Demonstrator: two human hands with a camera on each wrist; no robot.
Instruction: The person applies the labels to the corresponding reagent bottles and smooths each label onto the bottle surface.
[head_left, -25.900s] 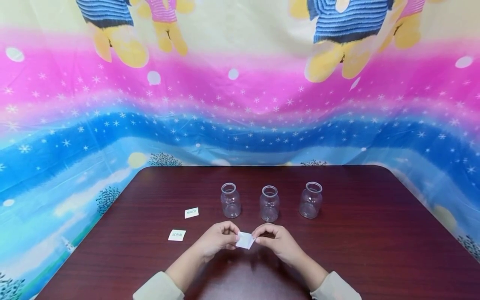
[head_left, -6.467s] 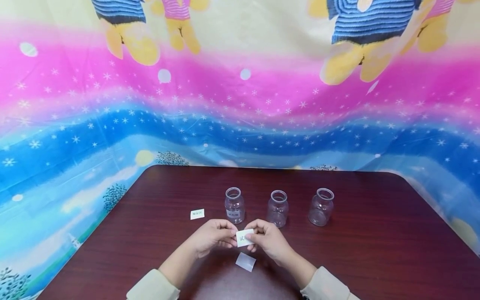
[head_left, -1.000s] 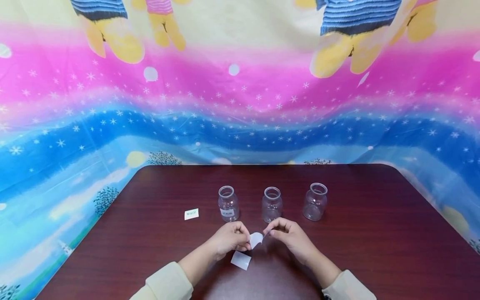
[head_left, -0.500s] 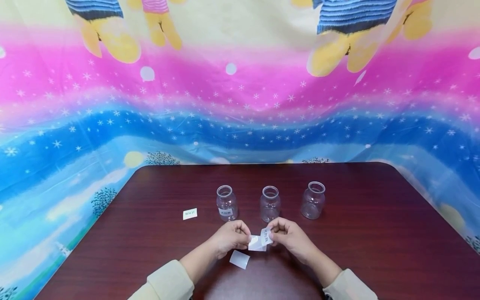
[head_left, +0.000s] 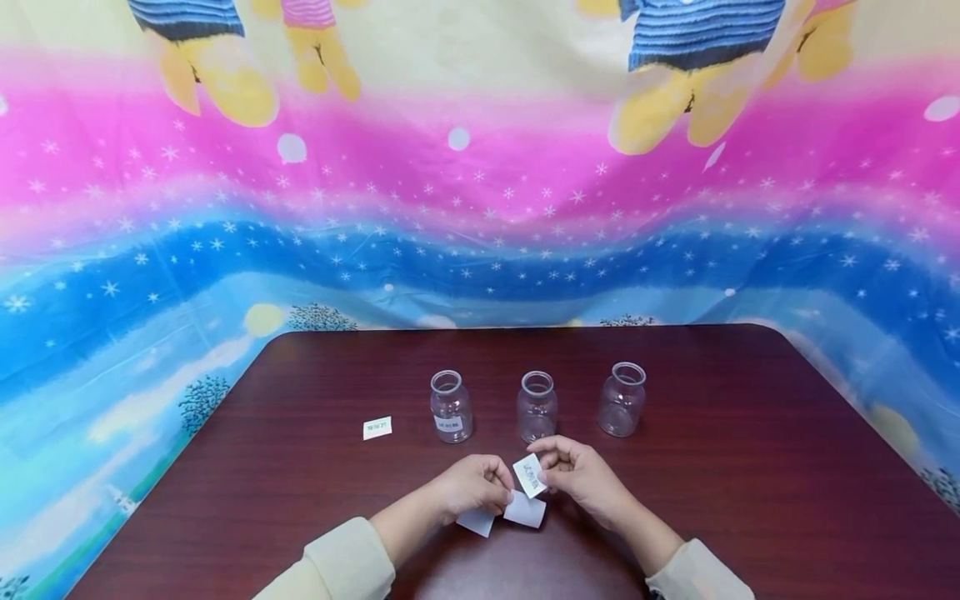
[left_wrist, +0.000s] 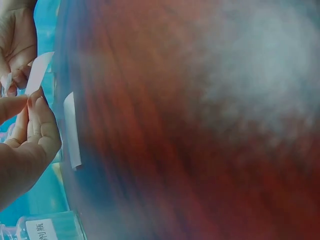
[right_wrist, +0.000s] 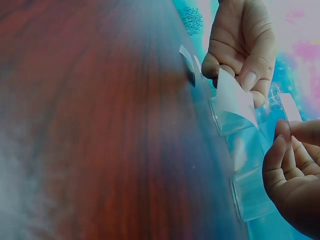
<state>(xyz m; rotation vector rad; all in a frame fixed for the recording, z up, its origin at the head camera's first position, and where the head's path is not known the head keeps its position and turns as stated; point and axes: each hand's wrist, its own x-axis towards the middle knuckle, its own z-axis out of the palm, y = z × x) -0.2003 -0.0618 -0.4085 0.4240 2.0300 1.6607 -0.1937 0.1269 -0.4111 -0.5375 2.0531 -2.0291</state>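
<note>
My right hand point(head_left: 583, 482) pinches a small printed label point(head_left: 529, 475) by its right edge, characters facing up. Just below it, my left hand point(head_left: 474, 487) holds a blank white backing paper point(head_left: 525, 510) between thumb and fingertips. In the right wrist view the backing paper point(right_wrist: 232, 100) and the label point(right_wrist: 290, 107) are apart. Another backing sheet point(head_left: 476, 523) lies on the table, partly covered by my left hand. Beyond the hands stand three clear glass jars: the left jar point(head_left: 452, 400) bears a label, while the middle jar point(head_left: 537, 407) and right jar point(head_left: 622, 402) show none.
One more printed label point(head_left: 377, 428) lies flat to the left of the jars. The dark red wooden table point(head_left: 750, 467) has rounded far corners. A colourful curtain point(head_left: 465, 217) hangs behind it and along the sides.
The label and its backing were joined and curling a second ago; now they are separate, one in each hand. My left hand has lowered slightly. Earlier, the left jar gained its label.
</note>
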